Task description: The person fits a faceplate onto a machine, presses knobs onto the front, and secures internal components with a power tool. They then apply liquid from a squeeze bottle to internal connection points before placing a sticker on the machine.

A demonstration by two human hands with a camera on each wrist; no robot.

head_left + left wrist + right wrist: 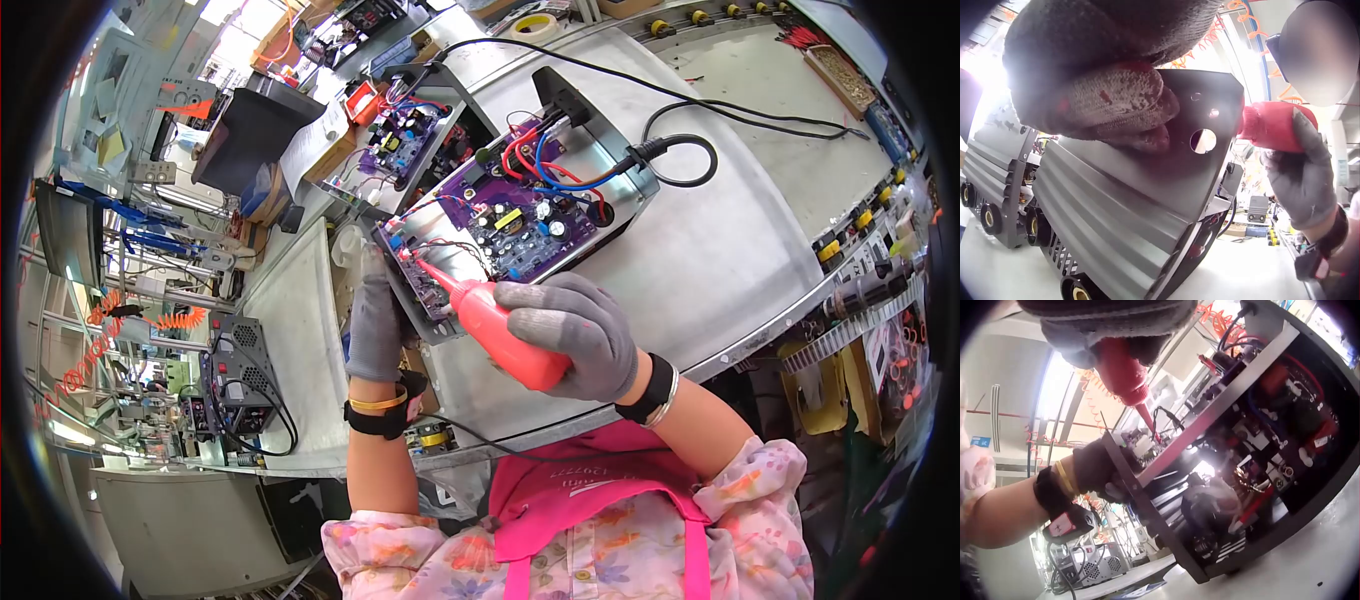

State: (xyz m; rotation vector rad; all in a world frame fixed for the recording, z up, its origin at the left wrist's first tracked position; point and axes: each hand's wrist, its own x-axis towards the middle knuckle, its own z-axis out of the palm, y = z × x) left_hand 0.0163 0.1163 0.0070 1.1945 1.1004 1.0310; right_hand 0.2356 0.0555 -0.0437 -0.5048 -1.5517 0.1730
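Note:
My gloved right hand (pixel 590 335) grips a red squeeze bottle (pixel 500 345), tilted with its narrow nozzle down. The nozzle tip is right at a small circuit board (pixel 428 288) behind the end panel of an open metal-cased electronic unit. Inside that casing lies a larger purple circuit board (pixel 560 245) with capacitors and red and blue wires. My gloved left hand (pixel 375 325) rests against the outside of the dark end panel (pixel 1179 172), its fingers (pixel 1110 100) lying along the surface. In the right wrist view the unit stands tipped, its underside wiring (pixel 1260 437) showing.
A second open unit (pixel 405 140) stands just beyond the first. A black cable (pixel 690 182) runs from the unit across the bench. A yellow tape roll (pixel 533 24) lies at the back, and a grey boxed device (pixel 240 365) stands at left.

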